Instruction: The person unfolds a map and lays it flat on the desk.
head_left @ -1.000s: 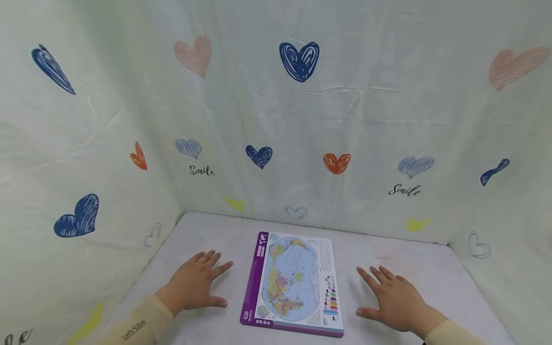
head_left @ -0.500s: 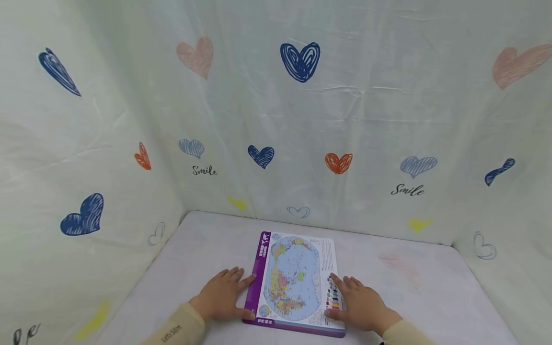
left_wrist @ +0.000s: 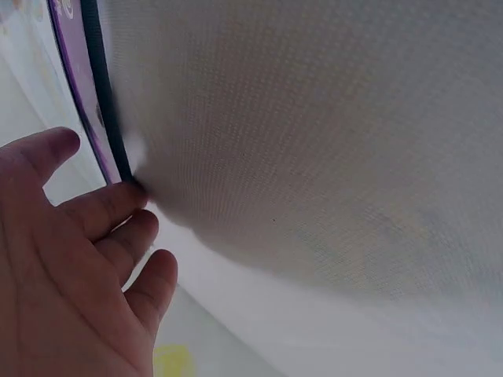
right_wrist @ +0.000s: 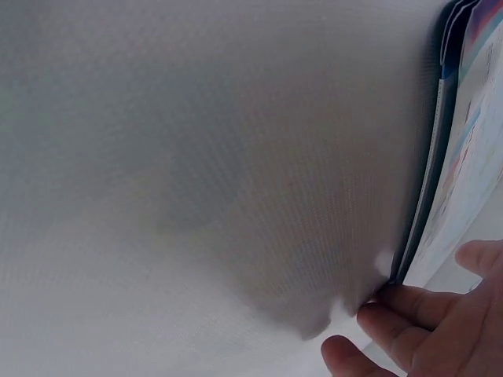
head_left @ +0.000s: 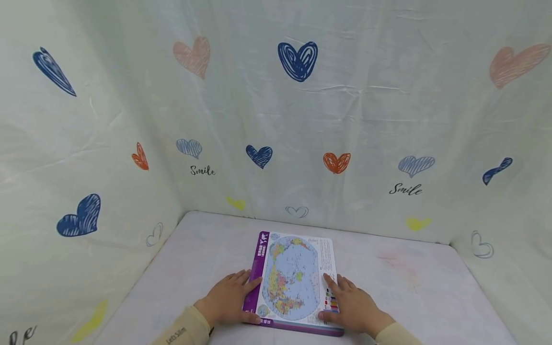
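A flat world map board [head_left: 297, 273] with a purple left strip lies on the white table, its layered edge [right_wrist: 428, 181] showing like stacked sheets in the right wrist view. My left hand [head_left: 226, 297] rests at its left side, index finger and thumb on the purple strip. In the left wrist view, other fingertips of that hand [left_wrist: 71, 259] meet the board's edge. At the right side, my right hand [head_left: 353, 306] lies with index finger and thumb over the colour legend and other fingers along the edge. Fingers of both hands look nearly straight.
The white table [head_left: 405, 282] extends on both sides of the board. A pale curtain [head_left: 362, 120] printed with hearts and "Smile" encloses the table at the back and sides.
Both hands have come inward from beside the board to touch its left and right edges. Over the last half second they shift slightly farther onto it. The board stays in place.
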Demonstrator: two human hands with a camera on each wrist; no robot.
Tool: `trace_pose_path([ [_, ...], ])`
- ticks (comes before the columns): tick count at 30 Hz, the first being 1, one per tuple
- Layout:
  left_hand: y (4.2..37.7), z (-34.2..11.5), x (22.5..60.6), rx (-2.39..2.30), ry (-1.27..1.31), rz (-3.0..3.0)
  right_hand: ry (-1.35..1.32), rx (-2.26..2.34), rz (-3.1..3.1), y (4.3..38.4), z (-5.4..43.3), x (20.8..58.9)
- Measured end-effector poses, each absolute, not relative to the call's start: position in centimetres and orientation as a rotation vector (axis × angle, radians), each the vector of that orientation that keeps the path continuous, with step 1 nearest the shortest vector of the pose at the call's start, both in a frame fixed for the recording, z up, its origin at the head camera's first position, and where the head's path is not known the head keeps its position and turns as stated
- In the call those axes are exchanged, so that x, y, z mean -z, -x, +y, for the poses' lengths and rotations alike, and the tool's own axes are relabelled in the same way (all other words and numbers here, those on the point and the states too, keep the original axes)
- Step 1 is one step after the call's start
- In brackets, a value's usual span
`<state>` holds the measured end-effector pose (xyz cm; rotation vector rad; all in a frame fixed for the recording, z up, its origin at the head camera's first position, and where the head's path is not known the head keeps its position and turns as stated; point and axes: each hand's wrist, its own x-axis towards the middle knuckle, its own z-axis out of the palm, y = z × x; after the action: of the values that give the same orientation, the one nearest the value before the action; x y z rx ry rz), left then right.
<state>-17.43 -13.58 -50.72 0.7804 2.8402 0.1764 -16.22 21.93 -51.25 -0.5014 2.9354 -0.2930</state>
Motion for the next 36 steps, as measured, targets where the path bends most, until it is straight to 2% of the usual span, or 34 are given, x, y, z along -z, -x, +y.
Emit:
trace_pose_path([
  [11,17.5,-14.0,51.0,-0.377,-0.803,2.851,0.497,0.322,2.933,16.0,22.0,51.1],
  [18,17.4,-13.6,50.6,-0.696,-0.657,2.765,0.454,0.416,2.961,15.9,21.9,51.3],
  [25,17.6,-13.1,49.6,-0.984,-0.561,2.661,0.401,0.701,2.950,15.8,21.4,51.0],
  [31,17.9,-13.2,49.3,-1.122,-0.483,2.561,0.325,0.879,2.845,16.4,21.7,50.4],
  [36,18.1,-13.4,49.1,-1.158,-0.444,2.458,0.369,0.954,2.715,16.7,22.5,49.8],
])
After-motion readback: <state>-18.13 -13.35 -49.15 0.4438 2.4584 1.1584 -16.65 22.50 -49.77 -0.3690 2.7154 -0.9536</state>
